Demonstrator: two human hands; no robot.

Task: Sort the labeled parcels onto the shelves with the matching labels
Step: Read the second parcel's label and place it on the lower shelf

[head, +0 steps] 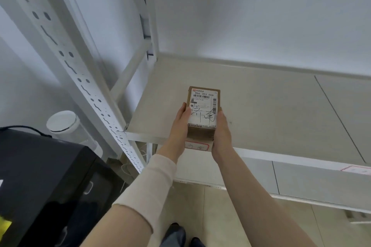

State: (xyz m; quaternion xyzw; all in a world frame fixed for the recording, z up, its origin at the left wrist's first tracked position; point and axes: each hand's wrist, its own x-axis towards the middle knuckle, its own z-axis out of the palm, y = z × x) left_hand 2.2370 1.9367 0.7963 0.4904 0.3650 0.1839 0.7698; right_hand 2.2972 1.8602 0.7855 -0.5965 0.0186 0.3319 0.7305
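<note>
A small brown cardboard parcel [203, 110] with a white shipping label and black handwritten characters is held over the front edge of a pale shelf board [261, 110]. My left hand [180, 124] grips its left side and my right hand [220, 132] grips its right side. Just under the parcel, on the shelf's front rail, a red-bordered shelf label [197, 146] is partly hidden by my hands. A second red-bordered label [356, 170] shows on the rail at far right.
A white perforated shelf upright [84, 82] runs diagonally at left. A lower shelf board [301, 180] lies beneath. A black box [46, 182] and a white cylindrical object [66, 124] stand at lower left. Tiled floor and my shoes [180, 234] are below.
</note>
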